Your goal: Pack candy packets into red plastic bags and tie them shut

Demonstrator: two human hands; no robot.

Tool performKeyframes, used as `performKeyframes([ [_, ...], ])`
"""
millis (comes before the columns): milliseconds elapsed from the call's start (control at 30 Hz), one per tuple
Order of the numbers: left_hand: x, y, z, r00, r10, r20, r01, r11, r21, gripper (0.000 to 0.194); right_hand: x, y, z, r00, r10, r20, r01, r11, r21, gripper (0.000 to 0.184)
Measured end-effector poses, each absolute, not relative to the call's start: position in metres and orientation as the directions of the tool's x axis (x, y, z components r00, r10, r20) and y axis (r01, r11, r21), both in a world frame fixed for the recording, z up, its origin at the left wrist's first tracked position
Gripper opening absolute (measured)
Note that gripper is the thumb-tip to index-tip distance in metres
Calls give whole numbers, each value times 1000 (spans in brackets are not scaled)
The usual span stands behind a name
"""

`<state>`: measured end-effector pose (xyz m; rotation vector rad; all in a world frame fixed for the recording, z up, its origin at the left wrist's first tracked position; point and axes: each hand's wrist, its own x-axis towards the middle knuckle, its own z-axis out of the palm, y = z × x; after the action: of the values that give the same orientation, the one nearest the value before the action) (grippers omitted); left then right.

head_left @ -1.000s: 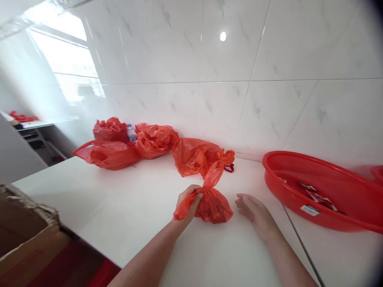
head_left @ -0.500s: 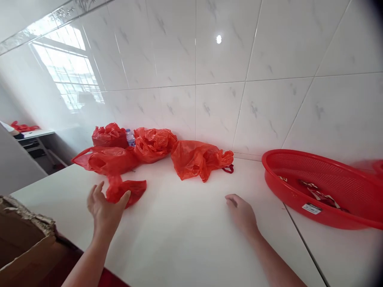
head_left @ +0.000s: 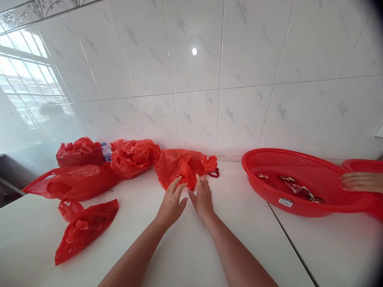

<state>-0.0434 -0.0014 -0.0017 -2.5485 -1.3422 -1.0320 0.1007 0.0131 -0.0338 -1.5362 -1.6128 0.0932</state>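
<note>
My left hand (head_left: 171, 205) and my right hand (head_left: 202, 198) are close together over the white table, fingers spread. Just beyond their fingertips lies a crumpled red plastic bag (head_left: 176, 163), against the tiled wall. Whether the fingertips touch it I cannot tell. A dark red strap or loop (head_left: 214, 173) pokes out at the bag's right end. Both hands look to have nothing in them. To the left, a smaller red plastic bag (head_left: 85, 231) lies flattened on the table.
More red bags (head_left: 77, 183) and a plastic bottle (head_left: 106, 152) stand along the wall at left. On the right is a red plastic basket (head_left: 269, 199) with a few small packets (head_left: 299, 189) inside. Another person's hand (head_left: 363, 182) rests on its right rim.
My left hand has left the small red bag and moved right, beside my right hand. My right hand has moved towards the middle bag. The view has turned right, and another person's hand appears.
</note>
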Motion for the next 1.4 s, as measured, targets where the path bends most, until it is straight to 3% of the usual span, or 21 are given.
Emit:
performKeyframes([
  [167, 6, 40, -13, 343, 730, 590, 828, -532, 176, 43, 135, 29, -25, 294, 650, 701, 824, 199, -530, 60],
  [300, 15, 61, -28, 253, 784, 568, 864, -446, 232, 44, 154, 45, -19, 207, 598, 775, 884, 225, -410, 62],
  [467, 10, 77, -40, 206, 856, 475, 854, -393, 339, 45, 163, 66, -21, 56, 675, 736, 904, 279, -325, 69],
  [600, 9, 83, -43, 187, 895, 406, 855, -352, 381, 52, 175, 78, -30, 188, 827, 529, 864, 116, -489, 65],
  [700, 9, 90, -41, 139, 920, 366, 856, -298, 422, 57, 190, 79, -34, 347, 855, 386, 759, -15, -651, 26],
  [767, 8, 95, -40, 104, 933, 344, 853, -262, 452, 60, 202, 74, -34, 409, 844, 346, 701, -49, -711, 17],
  [1000, 4, 108, -35, 40, 936, 351, 851, -216, 479, 62, 245, 33, -31, 564, 785, 256, 491, -70, -868, 27],
  [1200, 6, 86, -20, 11, 829, 559, 890, -263, 372, 43, 254, 6, -27, 615, 755, 228, 374, -25, -927, 49],
  [1400, 21, 46, -17, 243, 657, 713, 823, -529, 208, 71, 241, -15, -22, 560, 815, 146, 98, 110, -989, 56],
])
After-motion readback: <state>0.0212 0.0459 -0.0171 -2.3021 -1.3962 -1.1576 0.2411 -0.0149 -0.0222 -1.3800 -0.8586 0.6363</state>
